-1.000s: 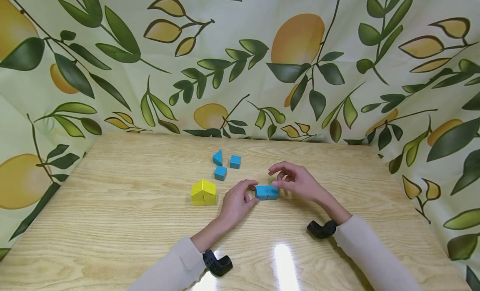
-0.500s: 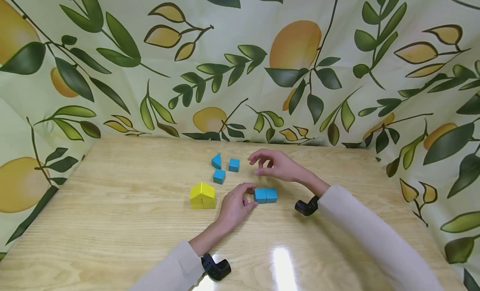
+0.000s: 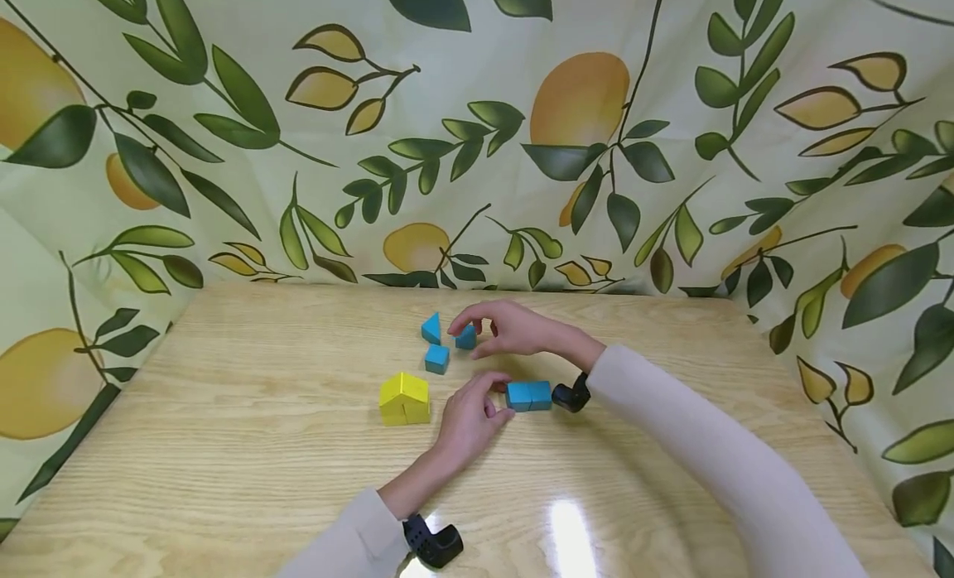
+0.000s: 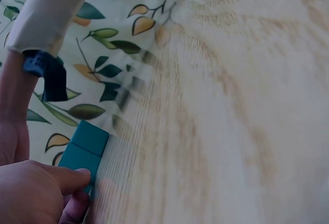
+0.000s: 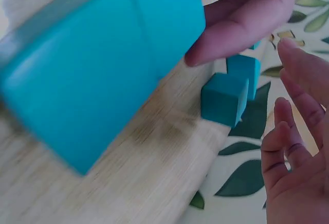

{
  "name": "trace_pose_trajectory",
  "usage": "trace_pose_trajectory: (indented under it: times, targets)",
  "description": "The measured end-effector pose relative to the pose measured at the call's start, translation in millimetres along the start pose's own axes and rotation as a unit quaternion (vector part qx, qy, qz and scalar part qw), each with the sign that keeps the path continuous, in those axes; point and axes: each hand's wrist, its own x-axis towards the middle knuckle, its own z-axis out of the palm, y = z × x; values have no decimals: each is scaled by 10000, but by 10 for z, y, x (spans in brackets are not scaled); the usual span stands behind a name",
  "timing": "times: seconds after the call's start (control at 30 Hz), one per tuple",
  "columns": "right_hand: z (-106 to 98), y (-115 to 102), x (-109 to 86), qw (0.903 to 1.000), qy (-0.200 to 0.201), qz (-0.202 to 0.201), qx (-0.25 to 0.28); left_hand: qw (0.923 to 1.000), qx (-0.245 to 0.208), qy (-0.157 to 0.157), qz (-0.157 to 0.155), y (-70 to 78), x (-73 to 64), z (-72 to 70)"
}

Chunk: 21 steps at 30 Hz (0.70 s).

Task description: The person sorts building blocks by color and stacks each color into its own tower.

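Observation:
Two blue cubes stand side by side as a pair on the table. My left hand (image 3: 468, 414) holds the left cube (image 3: 520, 397) of the pair between thumb and index finger; in the left wrist view the thumb (image 4: 77, 179) lies against it. The right cube (image 3: 540, 394) touches its side. Farther back, my right hand (image 3: 514, 325) reaches over a third blue cube (image 3: 465, 339), thumb and fingers spread apart on either side of it. The fingers partly cover that cube in the head view. Another blue cube (image 3: 436, 360) and a blue triangular block (image 3: 431, 328) stand just to its left.
A small yellow house shape (image 3: 404, 400) built of blocks stands left of my left hand. The wooden table (image 3: 246, 445) ends at a cloth (image 3: 447, 114) printed with fruit and leaves. Each wrist wears a black device (image 3: 434, 545).
My right hand has left the right cube of the pair and moved back and left to the third cube. The left hand stays at the pair.

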Motion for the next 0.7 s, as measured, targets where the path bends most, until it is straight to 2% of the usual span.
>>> trace_pose_trajectory:
  times: [0.17,0.47,0.7]
  targets:
    - [51,-27,156,9991,-307,-228,-208,10000,23,30,12,-1,2,6]
    - [134,-61,293,9961,-512,-182,-699,9999,-19,71,151,0,-5,8]
    - [189,-69,329,9943,-541,-105,-914,9983,54,307,490,-40,4,31]
